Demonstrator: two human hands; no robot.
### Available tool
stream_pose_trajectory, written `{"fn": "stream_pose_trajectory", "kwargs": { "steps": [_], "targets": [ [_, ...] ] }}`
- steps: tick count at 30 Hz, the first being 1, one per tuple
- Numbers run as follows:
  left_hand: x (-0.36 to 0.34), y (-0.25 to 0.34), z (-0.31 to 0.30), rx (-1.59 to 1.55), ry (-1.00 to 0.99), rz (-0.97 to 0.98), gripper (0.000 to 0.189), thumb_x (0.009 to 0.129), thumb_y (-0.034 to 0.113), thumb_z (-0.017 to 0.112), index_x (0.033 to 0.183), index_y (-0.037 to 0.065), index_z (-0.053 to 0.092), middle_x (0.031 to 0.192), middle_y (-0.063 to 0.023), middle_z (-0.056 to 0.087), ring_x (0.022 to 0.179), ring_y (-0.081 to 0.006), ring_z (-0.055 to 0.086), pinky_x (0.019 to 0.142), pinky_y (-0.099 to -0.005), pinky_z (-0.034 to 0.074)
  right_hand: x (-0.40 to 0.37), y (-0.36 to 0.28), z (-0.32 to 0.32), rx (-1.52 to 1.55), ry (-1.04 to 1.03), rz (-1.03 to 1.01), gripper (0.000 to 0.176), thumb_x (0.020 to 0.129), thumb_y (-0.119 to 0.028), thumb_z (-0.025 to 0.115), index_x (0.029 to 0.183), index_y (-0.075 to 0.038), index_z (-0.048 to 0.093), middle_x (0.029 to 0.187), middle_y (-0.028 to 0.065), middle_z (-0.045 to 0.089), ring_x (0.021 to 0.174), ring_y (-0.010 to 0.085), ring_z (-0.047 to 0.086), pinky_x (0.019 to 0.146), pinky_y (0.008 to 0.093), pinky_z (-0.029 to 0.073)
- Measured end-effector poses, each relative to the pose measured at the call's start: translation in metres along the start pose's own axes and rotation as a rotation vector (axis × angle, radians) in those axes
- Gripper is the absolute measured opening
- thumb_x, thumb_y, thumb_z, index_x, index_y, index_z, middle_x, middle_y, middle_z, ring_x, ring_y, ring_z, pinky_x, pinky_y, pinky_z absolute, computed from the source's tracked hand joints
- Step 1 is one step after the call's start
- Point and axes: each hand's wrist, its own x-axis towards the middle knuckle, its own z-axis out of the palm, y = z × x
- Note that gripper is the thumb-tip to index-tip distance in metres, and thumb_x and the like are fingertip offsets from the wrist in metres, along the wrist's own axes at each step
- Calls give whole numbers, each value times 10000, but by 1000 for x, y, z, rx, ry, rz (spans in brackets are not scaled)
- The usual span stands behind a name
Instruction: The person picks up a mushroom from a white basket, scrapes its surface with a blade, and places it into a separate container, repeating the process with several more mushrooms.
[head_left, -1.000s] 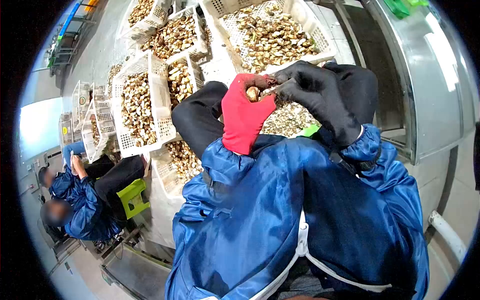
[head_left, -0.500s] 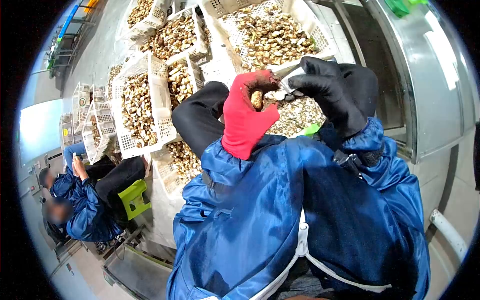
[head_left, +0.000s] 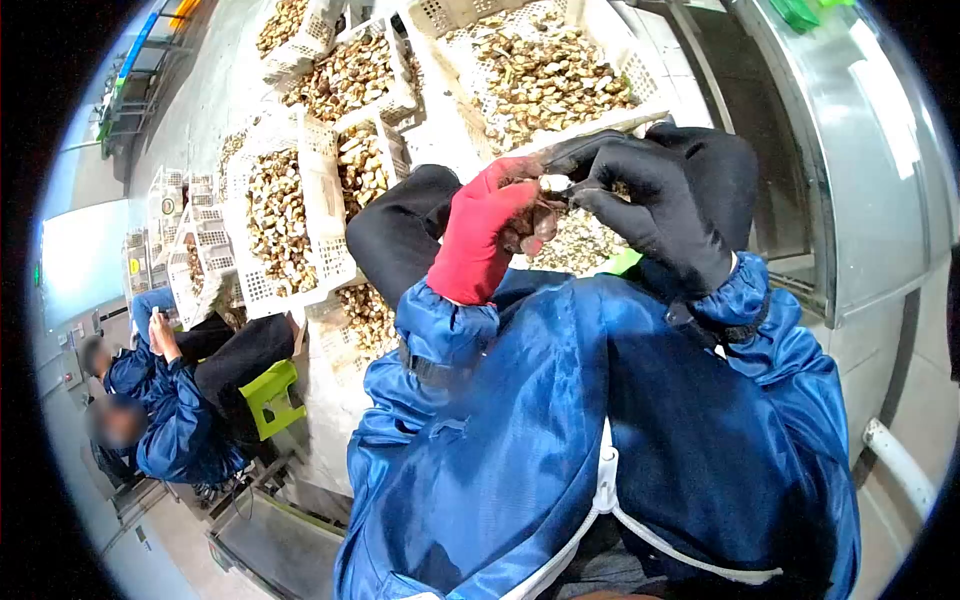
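Observation:
My left hand (head_left: 490, 225), in a red glove with dark, soiled fingertips, is closed with its fingers curled inward. It pinches a small piece with a white end (head_left: 553, 183), which looks like a mushroom. My right hand (head_left: 650, 200), in a black glove, is closed close against that white end. A small shiny tip shows at its fingers, but what it holds is too small to make out. Below both hands lies a heap of pale, chopped-looking bits (head_left: 580, 245), partly hidden by the gloves.
In front stands a large white crate (head_left: 655, 105) of brown-and-cream mushroom-like pieces (head_left: 550, 80). More filled crates (head_left: 320, 215) stand to the left. Another person (head_left: 185, 420) in blue sits at far left by a green stool (head_left: 270, 400). A metal panel (head_left: 870, 200) rises at right.
My left hand has rolled over, turning its curled fingers toward me, and holds the white-ended piece. My right hand has moved slightly down and closer to it.

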Motion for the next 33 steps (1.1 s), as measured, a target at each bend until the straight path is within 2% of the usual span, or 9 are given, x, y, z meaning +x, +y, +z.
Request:
{"fn": "stream_pose_trajectory", "kwargs": {
  "steps": [2,8,12,20,22,25,29,32,33],
  "targets": [
    [2,-2,-8,10,-13,-30,325,782,124,556,1055,-26,463,683,-99,557,532,-130,513,419,-206,387,0,3,2,54,40,-129,152,815,-125,576,750,-4,510,966,88,599,896,128,542,782,261,423],
    [1,-7,4,231,188,160,187,750,47,571,923,58,503,690,-33,542,540,-109,522,434,-188,358,2,15,2,722,188,95,112,763,-93,627,767,-22,541,1026,105,594,921,157,553,818,296,443],
    [3,-13,5,433,170,381,203,734,-3,569,921,50,509,764,-56,558,549,-101,529,438,-202,391,4,16,14,472,179,-44,135,757,-117,622,828,-6,592,921,61,605,841,129,562,742,262,453],
    [12,-22,-32,-471,-336,-156,270,782,96,545,1043,54,492,1000,-152,549,762,-165,549,573,-217,436,5,12,10,448,243,52,139,771,-93,617,868,5,597,832,50,621,771,105,564,725,234,444],
    [9,-26,-30,-63,-250,131,319,793,135,529,1097,43,488,919,-134,567,679,-149,551,541,-223,431,3,6,8,200,343,-11,137,771,-82,622,870,7,595,847,51,625,785,114,570,745,237,445],
    [0,-14,-29,25,30,0,300,805,132,499,1075,4,480,713,-90,532,544,-117,482,418,-211,352,-1,-12,-2,112,299,310,136,775,-86,618,877,2,601,847,54,629,790,119,574,749,239,447],
    [-11,-3,-65,-204,78,-57,283,843,192,478,1092,56,485,738,-76,522,544,-101,459,407,-188,336,-8,32,-3,191,270,215,127,790,-84,603,873,12,598,877,62,625,806,125,578,752,246,454],
    [-25,9,-87,-231,221,90,200,839,180,486,980,40,507,743,-70,540,504,-105,467,385,-199,345,-8,37,-5,39,173,296,131,792,-84,600,879,14,593,890,69,620,821,129,575,774,252,451],
    [-26,16,-95,129,253,390,193,849,210,472,944,49,520,713,-48,525,499,-84,454,386,-188,339,-8,34,-4,35,174,284,134,794,-87,597,884,12,593,888,69,620,825,129,573,777,253,449]
  ]
}}
